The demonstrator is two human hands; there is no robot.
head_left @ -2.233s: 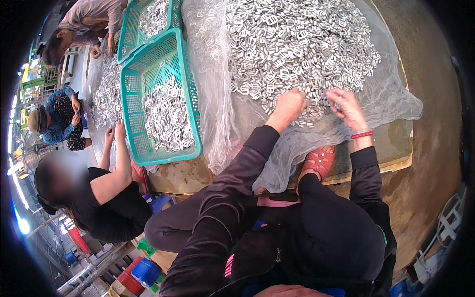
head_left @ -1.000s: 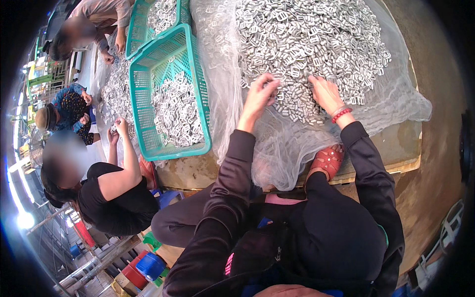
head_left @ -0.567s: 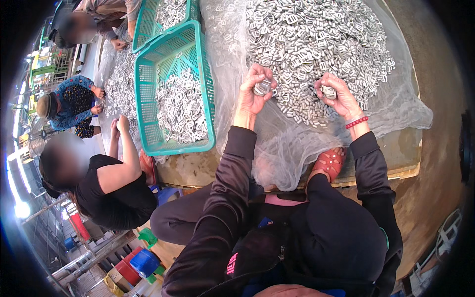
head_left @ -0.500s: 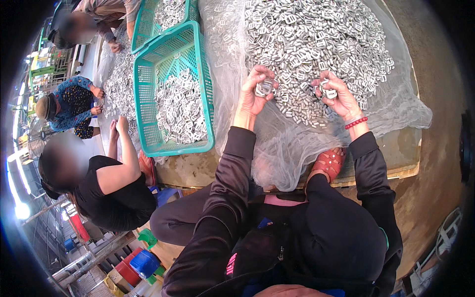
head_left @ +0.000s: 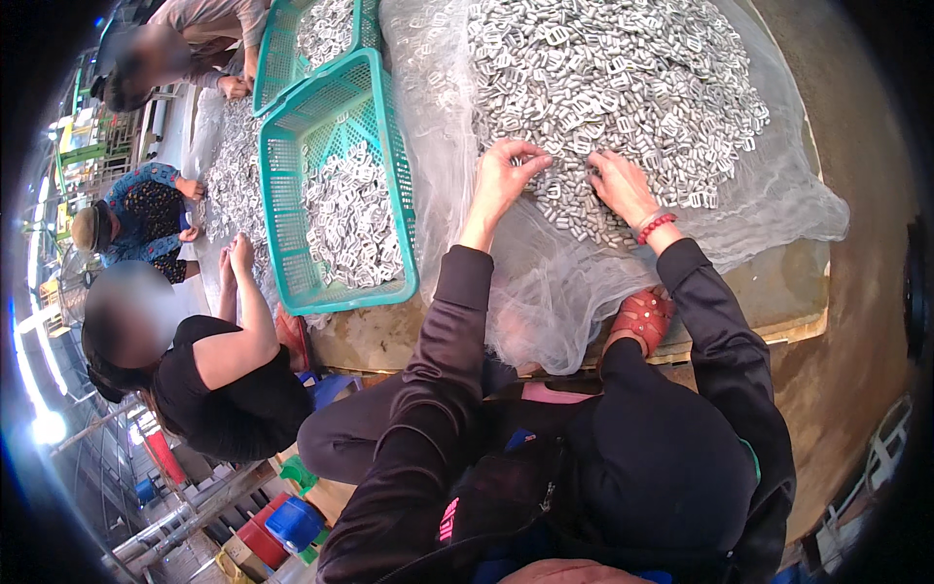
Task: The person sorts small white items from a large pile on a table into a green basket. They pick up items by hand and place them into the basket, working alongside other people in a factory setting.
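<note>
A broad heap of silver metal buckles [head_left: 671, 68] lies on a white mesh cloth [head_left: 778, 204] in front of me. Small rounded metal pieces [head_left: 574, 209] gather along its near edge. My left hand [head_left: 508, 177] is at the left of that edge, palm down, thumb and forefinger drawn together over the pieces; whatever is between the tips is too small to make out. To its right, my right hand [head_left: 623, 185], with a red bead bracelet at the wrist, reaches onto the heap. Its thumb and fingertips are apart among the metal pieces, and I see nothing held.
Left of the cloth stands a teal plastic basket [head_left: 409, 224] part filled with buckles, with another teal basket [head_left: 261, 58] behind it. Several people sit along the left beside another buckle heap [head_left: 233, 165]. My foot in a red shoe [head_left: 644, 319] rests by the cloth's near edge.
Both hands were raised, palms turned up, with buckles in them. Now they are turned down onto the heap and closer together, and those buckles no longer show in them.
</note>
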